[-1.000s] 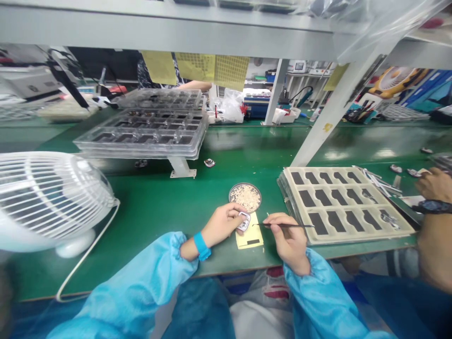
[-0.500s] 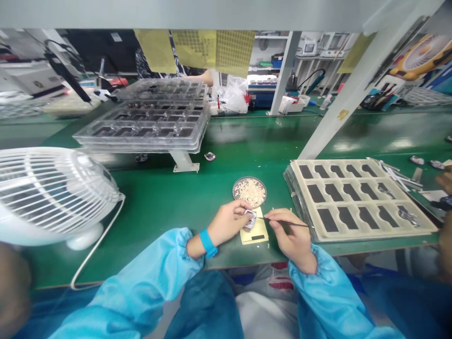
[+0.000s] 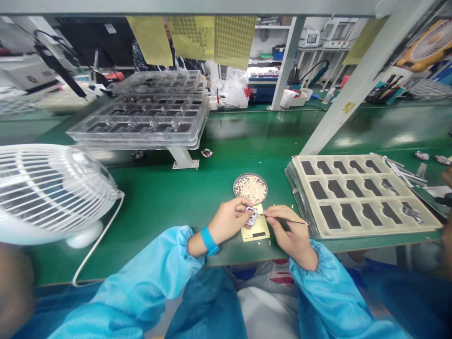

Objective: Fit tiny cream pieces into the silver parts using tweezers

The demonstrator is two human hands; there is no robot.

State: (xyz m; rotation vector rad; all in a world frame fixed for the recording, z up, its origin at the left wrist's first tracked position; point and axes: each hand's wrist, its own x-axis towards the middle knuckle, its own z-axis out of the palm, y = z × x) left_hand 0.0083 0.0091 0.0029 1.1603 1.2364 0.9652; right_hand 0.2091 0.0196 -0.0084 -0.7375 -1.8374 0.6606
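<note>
My left hand (image 3: 233,219), with a blue band at its wrist, pinches a small silver-rimmed, watch-like case (image 3: 252,216) between thumb and fingers. My right hand (image 3: 289,233) is closed around thin dark tweezers (image 3: 286,220), whose tip reaches the right edge of the case. Under both lies a yellow sheet (image 3: 254,233) with a dark strip on it. Just beyond my fingers stands a round dish (image 3: 235,188) full of tiny beige and dark pieces. What the tweezer tip holds, if anything, is too small to make out.
A stack of cream trays (image 3: 325,197) stands to the right, with metallic parts in some pockets. Clear trays (image 3: 141,139) sit on a raised stand at back left. A white fan (image 3: 52,188) fills the left side. A slanted post (image 3: 353,94) rises behind the cream trays.
The tweezer tip has come closer and now meets the case's edge. The case is turned slightly in my left hand. The view has shifted a little.
</note>
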